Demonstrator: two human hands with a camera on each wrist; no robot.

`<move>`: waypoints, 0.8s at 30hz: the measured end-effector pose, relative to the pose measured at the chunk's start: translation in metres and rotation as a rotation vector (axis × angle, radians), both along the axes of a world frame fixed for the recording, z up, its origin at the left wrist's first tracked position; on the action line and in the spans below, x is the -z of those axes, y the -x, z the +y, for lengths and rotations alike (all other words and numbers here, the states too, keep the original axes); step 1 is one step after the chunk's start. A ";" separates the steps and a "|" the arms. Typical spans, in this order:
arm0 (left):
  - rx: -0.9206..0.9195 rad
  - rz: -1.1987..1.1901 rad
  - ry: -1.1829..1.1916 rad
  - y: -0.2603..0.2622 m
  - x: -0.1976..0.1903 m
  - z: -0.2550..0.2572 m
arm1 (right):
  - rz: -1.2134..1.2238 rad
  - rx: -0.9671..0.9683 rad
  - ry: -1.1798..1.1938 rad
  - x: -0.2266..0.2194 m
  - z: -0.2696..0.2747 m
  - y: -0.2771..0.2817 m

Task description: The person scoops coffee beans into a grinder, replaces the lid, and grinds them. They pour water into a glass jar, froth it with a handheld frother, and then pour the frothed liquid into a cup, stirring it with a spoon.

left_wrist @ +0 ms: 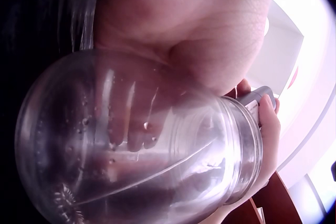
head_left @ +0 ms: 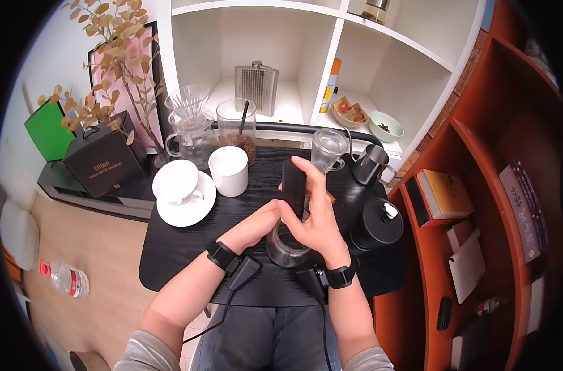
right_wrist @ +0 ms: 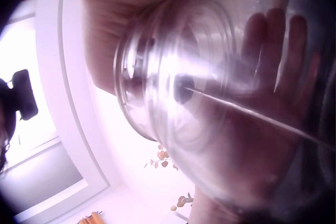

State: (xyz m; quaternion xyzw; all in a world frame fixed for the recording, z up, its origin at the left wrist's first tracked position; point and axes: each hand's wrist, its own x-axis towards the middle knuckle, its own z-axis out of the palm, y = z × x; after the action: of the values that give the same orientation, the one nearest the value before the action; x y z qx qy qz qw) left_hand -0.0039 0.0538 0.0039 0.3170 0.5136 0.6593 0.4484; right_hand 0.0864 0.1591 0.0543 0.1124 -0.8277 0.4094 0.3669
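Note:
My right hand (head_left: 318,213) grips the dark handle of a handheld milk frother (head_left: 293,185) above a clear glass jar (head_left: 286,252). The frother's thin metal shaft runs down through the jar's mouth, and its coiled whisk head (left_wrist: 68,203) sits near the bottom in the left wrist view. Around the side of the jar, my left hand (head_left: 256,226) holds it on the black table; its fingers (right_wrist: 275,45) show through the glass in the right wrist view. Droplets cling to the jar wall.
Left on the table (head_left: 195,269) stand a white mug (head_left: 228,172), a cup (head_left: 175,180) on a saucer (head_left: 188,216), and glassware. To the right are a glass cup (head_left: 328,148), a steel pitcher (head_left: 369,166) and a black canister (head_left: 378,226). White shelves rise behind.

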 end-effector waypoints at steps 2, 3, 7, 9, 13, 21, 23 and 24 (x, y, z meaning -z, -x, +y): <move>0.022 0.024 -0.009 0.001 -0.002 -0.001 | -0.004 -0.004 -0.004 -0.001 0.000 0.001; 0.045 0.044 -0.020 0.001 -0.002 -0.001 | 0.034 -0.021 -0.041 -0.003 0.000 0.002; 0.015 0.049 -0.023 -0.003 -0.007 -0.001 | 0.077 -0.068 -0.041 -0.004 0.000 0.001; -0.009 0.033 -0.037 0.000 0.003 0.001 | 0.079 -0.086 -0.025 -0.003 0.001 0.002; -0.021 0.049 -0.039 -0.002 -0.001 0.001 | 0.163 -0.045 0.025 0.014 0.002 0.006; 0.028 0.022 -0.040 0.001 -0.002 0.002 | 0.200 -0.059 0.103 0.007 -0.002 0.005; 0.027 0.029 -0.026 0.000 -0.004 0.002 | 0.174 -0.048 0.133 0.005 -0.003 0.002; 0.022 0.037 -0.015 0.000 -0.005 0.001 | 0.148 -0.040 0.162 0.004 -0.003 0.002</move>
State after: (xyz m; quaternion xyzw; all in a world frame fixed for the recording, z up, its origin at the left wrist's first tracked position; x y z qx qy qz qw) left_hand -0.0040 0.0551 0.0086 0.3380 0.5135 0.6521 0.4437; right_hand 0.0845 0.1559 0.0498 0.1291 -0.7602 0.4727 0.4267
